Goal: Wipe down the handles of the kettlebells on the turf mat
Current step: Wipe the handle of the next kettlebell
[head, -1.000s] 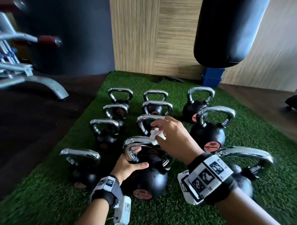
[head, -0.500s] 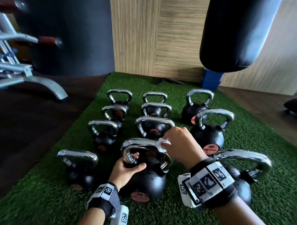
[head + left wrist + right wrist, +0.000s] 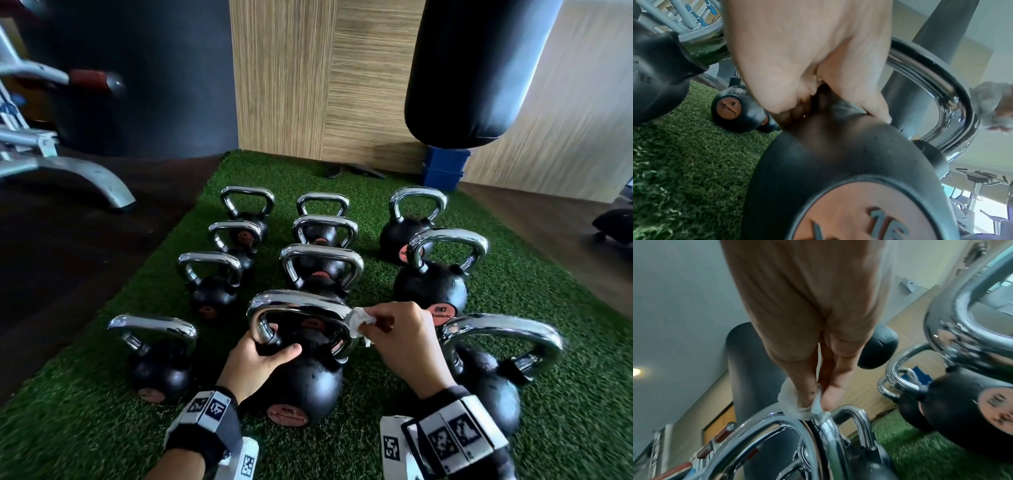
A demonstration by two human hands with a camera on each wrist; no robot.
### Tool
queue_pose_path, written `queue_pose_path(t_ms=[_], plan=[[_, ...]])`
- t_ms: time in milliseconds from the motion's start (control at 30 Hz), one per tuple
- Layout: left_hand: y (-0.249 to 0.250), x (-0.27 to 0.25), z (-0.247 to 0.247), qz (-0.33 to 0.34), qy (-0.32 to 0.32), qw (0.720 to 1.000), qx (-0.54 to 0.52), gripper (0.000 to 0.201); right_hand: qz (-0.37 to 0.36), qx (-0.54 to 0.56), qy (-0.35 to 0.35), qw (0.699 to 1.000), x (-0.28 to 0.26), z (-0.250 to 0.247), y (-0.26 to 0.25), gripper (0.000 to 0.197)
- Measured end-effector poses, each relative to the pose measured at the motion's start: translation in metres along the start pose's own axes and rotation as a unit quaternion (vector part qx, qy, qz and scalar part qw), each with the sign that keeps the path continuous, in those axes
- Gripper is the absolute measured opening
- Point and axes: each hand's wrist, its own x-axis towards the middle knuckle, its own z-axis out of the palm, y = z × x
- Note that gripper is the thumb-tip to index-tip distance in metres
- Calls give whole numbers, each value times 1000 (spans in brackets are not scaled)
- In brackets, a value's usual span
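Note:
Several black kettlebells with chrome handles stand in rows on the green turf mat. The nearest middle kettlebell, marked 16, has my left hand gripping the left foot of its chrome handle. My right hand pinches a small white wipe against the handle's right shoulder. In the right wrist view the wipe sits under thumb and fingers on the chrome bar. The left wrist view shows the left hand curled at the handle base.
A black punching bag hangs over the mat's far right, above a blue box. A grey machine frame stands on the dark floor at left. A wood-panel wall closes the far end. Large kettlebells flank the held one.
My right hand has slid the wipe from the top middle of the handle rightward and down to its right shoulder. The left hand keeps its grip at the handle's left foot.

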Motion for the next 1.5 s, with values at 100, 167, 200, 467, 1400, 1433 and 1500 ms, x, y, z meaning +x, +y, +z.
queue_pose_path(t_ms=[100, 167, 200, 467, 1400, 1433, 1500], plan=[[6, -5, -2, -10, -22, 1000, 15, 83, 55, 37, -19, 998, -11, 7, 19, 28], [13, -7, -3, -28, -22, 998, 50, 79, 92, 91, -58, 990, -18, 15, 30, 25], [17, -9, -3, -51, -20, 995, 85, 78, 106, 115, -73, 985, -21, 19, 34, 24], [73, -32, -9, -53, -25, 888, 457, 52, 167, 186, -108, 962, -31, 45, 49, 17], [132, -23, -34, 318, 81, 945, 6, 22, 82, 174, 55, 980, -8, 23, 15, 45], [134, -20, -32, 339, 82, 936, 45, 22, 141, 202, 1, 969, -11, 31, 26, 53], [135, -18, -24, 365, 65, 920, 127, 20, 198, 280, -135, 929, -15, 50, 40, 66]])
